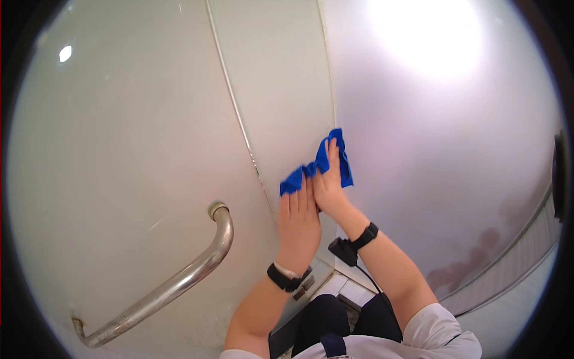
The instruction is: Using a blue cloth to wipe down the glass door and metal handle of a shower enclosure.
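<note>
A crumpled blue cloth (293, 181) lies against the pale wall panels, close to the vertical corner seam. My left hand (300, 224) presses on its lower left part, fingers straight and together, the cloth showing past the fingertips. Just right of it and a little higher, my right hand (328, 186) holds the other part of the cloth, which bunches around its outstretched fingers. The two hands touch at their inner edges. Both thumbs are largely hidden.
A bent metal grab bar (173, 288) juts from the left wall. Black bands sit on both wrists; by the right one hangs a small black box (343, 252) with a cable (369, 277). A curved ribbed strip (508, 270) runs along the right.
</note>
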The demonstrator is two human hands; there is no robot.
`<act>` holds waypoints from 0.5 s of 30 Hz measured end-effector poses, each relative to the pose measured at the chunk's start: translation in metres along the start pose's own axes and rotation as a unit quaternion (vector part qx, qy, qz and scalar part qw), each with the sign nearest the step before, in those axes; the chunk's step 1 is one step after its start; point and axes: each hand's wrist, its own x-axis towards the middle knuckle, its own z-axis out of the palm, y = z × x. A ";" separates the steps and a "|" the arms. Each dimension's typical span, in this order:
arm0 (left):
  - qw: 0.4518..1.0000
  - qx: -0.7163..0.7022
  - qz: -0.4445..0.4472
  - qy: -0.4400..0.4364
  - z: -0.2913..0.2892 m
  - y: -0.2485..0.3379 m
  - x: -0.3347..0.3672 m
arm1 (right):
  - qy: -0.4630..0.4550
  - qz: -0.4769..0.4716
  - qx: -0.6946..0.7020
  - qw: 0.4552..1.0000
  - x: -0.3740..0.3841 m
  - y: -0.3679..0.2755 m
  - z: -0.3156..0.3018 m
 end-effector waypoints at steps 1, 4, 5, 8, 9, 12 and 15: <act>0.999 -0.007 -0.011 -0.032 0.001 0.003 -0.013 | -0.020 -0.011 0.023 0.999 -0.012 -0.008 -0.003; 0.997 -0.015 -0.023 -0.073 -0.010 -0.004 -0.028 | -0.090 -0.076 0.054 0.992 -0.014 -0.041 -0.026; 0.991 -0.022 -0.065 -0.114 -0.027 -0.006 -0.015 | -0.111 -0.107 0.055 0.987 -0.006 -0.056 -0.033; 0.997 0.016 -0.077 0.009 -0.049 -0.004 0.028 | -0.126 -0.203 0.040 0.970 0.035 -0.087 -0.054; 0.997 0.016 -0.072 0.009 -0.055 -0.005 0.046 | -0.122 -0.198 0.126 0.964 0.054 -0.094 -0.052; 0.986 0.131 -0.089 0.059 -0.061 -0.004 0.087 | -0.059 -0.210 0.109 0.970 0.100 -0.101 -0.053; 0.972 0.184 -0.106 0.105 -0.046 0.007 0.105 | 0.004 -0.189 0.061 0.980 0.122 -0.087 -0.058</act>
